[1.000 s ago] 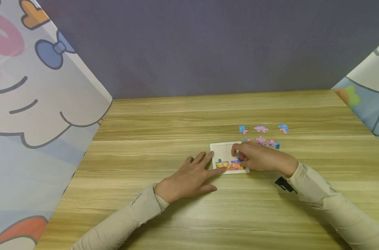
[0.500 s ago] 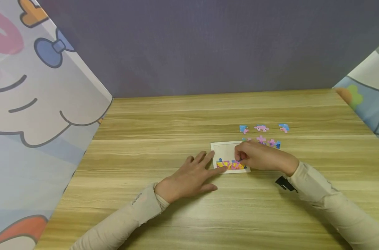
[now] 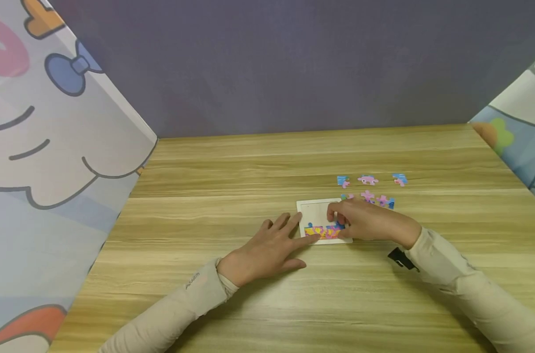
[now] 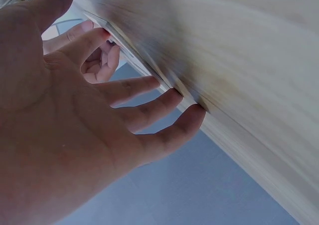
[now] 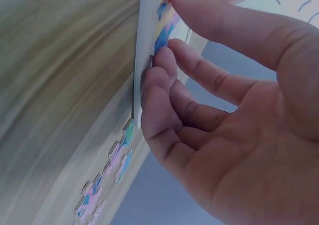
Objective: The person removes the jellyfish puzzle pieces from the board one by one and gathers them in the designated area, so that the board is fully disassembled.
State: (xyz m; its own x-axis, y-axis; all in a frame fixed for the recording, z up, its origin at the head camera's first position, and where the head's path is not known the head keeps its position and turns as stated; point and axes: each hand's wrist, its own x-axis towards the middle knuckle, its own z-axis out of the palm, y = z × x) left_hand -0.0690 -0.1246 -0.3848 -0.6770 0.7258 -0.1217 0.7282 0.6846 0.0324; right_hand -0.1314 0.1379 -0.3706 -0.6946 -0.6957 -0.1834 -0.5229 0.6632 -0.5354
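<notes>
A white puzzle tray (image 3: 312, 213) lies on the table in the head view, with brightly patterned jigsaw pieces (image 3: 313, 232) along its near side. My left hand (image 3: 269, 250) spreads its fingers beside it. Its index fingertip rests on the pieces, another fingertip on the tray's left rim. My right hand (image 3: 369, 221) is over the tray's right part. In the right wrist view its thumb (image 5: 219, 23) touches the pieces near the rim. The index fingertip is apart from the thumb, by a blue piece (image 5: 162, 38). The other fingers curl at the tray's edge.
Beyond the right hand lie several loose jigsaw pieces, among them a pink one with eyes (image 3: 368, 180) and a blue corner one (image 3: 399, 179). The hand partly hides the nearer row. A grey panel (image 3: 293, 68) stands behind the wooden table (image 3: 205, 196).
Half a second ago the right thumb and index finger were closer together, slightly farther right; now they are spread apart. The left hand keeps its place on the tray.
</notes>
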